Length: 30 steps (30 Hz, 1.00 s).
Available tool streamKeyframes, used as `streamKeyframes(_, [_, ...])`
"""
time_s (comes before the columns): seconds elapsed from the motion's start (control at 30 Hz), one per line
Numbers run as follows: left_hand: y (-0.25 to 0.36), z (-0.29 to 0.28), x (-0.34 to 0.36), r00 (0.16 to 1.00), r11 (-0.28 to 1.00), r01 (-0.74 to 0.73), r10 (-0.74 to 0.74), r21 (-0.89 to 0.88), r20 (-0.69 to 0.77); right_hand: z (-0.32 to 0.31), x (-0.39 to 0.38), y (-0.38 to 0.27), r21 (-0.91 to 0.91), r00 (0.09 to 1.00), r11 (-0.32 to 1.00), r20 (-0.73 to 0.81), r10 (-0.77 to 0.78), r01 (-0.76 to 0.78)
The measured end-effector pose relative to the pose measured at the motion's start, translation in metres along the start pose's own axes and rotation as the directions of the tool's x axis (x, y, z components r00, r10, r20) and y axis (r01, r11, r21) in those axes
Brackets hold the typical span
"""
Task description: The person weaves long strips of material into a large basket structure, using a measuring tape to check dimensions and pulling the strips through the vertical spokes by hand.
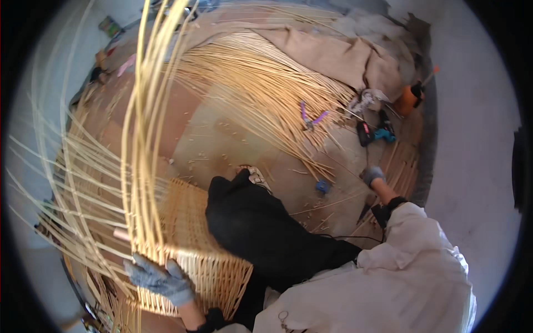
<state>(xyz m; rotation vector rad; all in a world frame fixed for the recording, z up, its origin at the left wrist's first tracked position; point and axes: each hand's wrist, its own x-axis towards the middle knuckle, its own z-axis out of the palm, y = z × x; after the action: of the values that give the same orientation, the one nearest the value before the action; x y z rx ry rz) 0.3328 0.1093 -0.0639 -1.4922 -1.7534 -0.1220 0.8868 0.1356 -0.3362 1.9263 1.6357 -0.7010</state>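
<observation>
My gloved left hand [158, 277] lies with fingers spread against a partly woven pale wicker basket [211, 277], whose long upright stakes [144, 122] arch high on the left. Out to the right, my gloved right hand [373, 175] is curled at what looks like a thin dark rod; its grip is too small to make out. Above it lie a cordless drill [384, 129] and purple-handled pliers [311, 119]. A small blue object [322, 186] sits left of that hand. My dark-clad leg [255, 222] rests right of the basket.
A large bundle of peeled rods [250, 83] spreads across the back floor [205, 133] beside crumpled beige cloth [327, 50]. An orange container [407, 101] stands by the right wall [472, 139]. Loose canes [400, 166] lie along that wall, and a cable [355, 237] crosses near my leg.
</observation>
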Motion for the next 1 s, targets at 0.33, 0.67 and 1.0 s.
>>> streamKeyframes(0.33, [0.054,0.047,0.002,0.906,0.884,-0.340,0.399,-0.321,0.139,0.101,0.153,-0.175,0.696,0.989,0.704,-0.058,-0.136,0.138])
streamKeyframes(0.67, [-0.040,-0.031,0.023,0.949,0.751,-0.132,0.284,-0.647,0.135,0.058,0.046,-0.173,0.166,0.654,0.632,-0.214,-0.726,0.757])
streamKeyframes(1.0, [-0.108,-0.162,-0.024,0.812,0.063,0.511,0.291,-0.857,0.506,-0.223,-0.381,-0.370,-0.256,-0.239,-0.098,-0.608,-0.757,0.962])
